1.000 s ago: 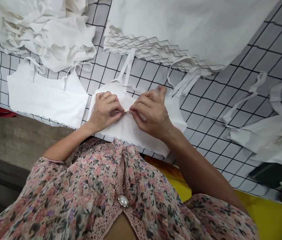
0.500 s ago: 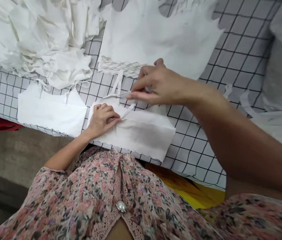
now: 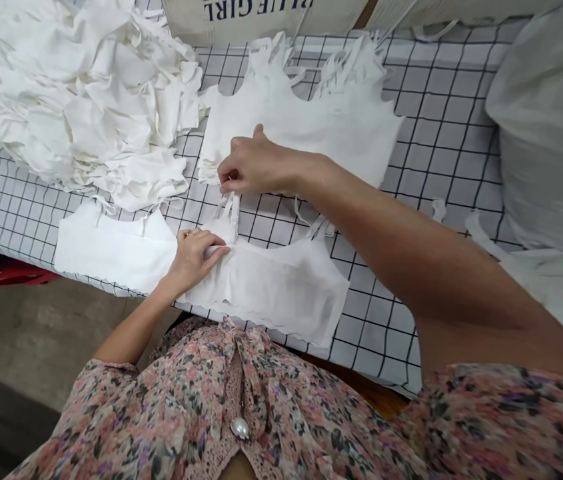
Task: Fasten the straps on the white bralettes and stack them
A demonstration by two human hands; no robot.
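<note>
**A:** While your left hand (image 3: 194, 260) lies nearly flat on the white scalloped camisole (image 3: 271, 287), your right hand (image 3: 256, 163) reaches just past its straps (image 3: 228, 213), curled at the edge of the white garment beyond. Does it have hold of anything?

**B:** You can't tell from this view. Your right fingertips (image 3: 226, 177) are bunched close, but any pinched strap or fabric is hidden. Your left fingers (image 3: 211, 243) lie slightly spread, pressing the cloth and gripping nothing. Keep that palm light and flat so the camisole doesn't creep.

**A:** And around it?

**B:** You work on a black-gridded white table cover (image 3: 361, 320). Left of the camisole lies a second camisole (image 3: 114, 247), with a heap of white cut pieces (image 3: 76, 100) farther off. Beyond it stands a lettered carton (image 3: 256, 13). To its right sits a grey cloth bundle (image 3: 546, 133); to its lower left, a bare concrete floor (image 3: 36, 340).
</note>
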